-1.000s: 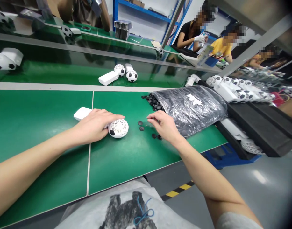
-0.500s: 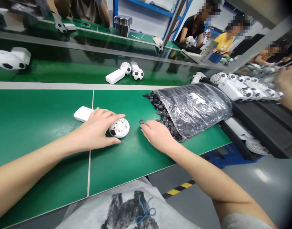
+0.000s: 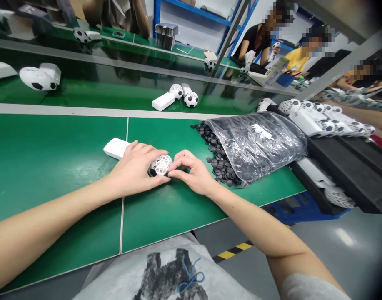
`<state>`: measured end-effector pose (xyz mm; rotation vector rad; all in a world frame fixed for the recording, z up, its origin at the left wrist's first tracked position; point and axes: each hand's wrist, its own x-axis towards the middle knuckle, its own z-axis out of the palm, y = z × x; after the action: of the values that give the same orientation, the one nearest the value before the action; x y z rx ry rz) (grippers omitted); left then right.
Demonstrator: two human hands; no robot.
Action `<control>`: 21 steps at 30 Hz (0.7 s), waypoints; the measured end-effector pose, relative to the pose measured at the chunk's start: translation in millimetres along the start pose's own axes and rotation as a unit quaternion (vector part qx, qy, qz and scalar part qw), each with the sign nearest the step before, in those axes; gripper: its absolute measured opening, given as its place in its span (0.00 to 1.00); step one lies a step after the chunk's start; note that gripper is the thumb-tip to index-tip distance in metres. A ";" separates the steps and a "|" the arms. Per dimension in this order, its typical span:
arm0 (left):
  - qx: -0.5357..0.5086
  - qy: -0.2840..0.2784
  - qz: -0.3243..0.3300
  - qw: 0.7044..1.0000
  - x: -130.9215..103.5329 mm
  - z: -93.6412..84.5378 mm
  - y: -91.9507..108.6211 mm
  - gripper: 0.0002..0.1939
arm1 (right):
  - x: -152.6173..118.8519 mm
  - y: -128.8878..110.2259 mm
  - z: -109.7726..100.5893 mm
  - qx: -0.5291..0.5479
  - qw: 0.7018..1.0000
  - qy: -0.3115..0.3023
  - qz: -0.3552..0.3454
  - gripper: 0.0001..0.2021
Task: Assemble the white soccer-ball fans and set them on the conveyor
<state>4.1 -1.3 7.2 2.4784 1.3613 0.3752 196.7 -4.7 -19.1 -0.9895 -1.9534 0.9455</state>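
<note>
A white device with a soccer-ball head (image 3: pixel 162 165) lies on the green table, its flat white handle (image 3: pixel 116 148) pointing to the far left. My left hand (image 3: pixel 141 166) is closed over it, thumb and fingers around the ball, hiding where handle and head meet. The ball is mostly open white lattice, with a black patch at its left. At its right side my right hand (image 3: pixel 191 171) pinches a small black piece (image 3: pixel 169 174), mostly hidden by the fingertips. Loose black pieces (image 3: pixel 223 166) spill from a clear plastic bag (image 3: pixel 259 141) right of that hand.
Beyond a pale rail (image 3: pixel 84 111), more ball-headed devices (image 3: pixel 163 101) rest on a green belt. Black foam trays (image 3: pixel 343 166) at the right hold several white devices (image 3: pixel 306 118). Other people sit at work in the background.
My right hand has moved left from beside the black pieces to the ball, carrying a small black piece. My left hand has closed more around the ball. The view has shifted slightly.
</note>
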 end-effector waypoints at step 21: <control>-0.037 0.010 -0.029 0.999 0.5 4.0 0.7 0.29 | 3.1 -5.5 -6.4 0.016 0.998 -0.042 0.040 0.06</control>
<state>6.4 -1.8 3.8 2.3759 1.3980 0.4319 199.0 -2.6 -10.7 -1.0306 -1.9736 1.0766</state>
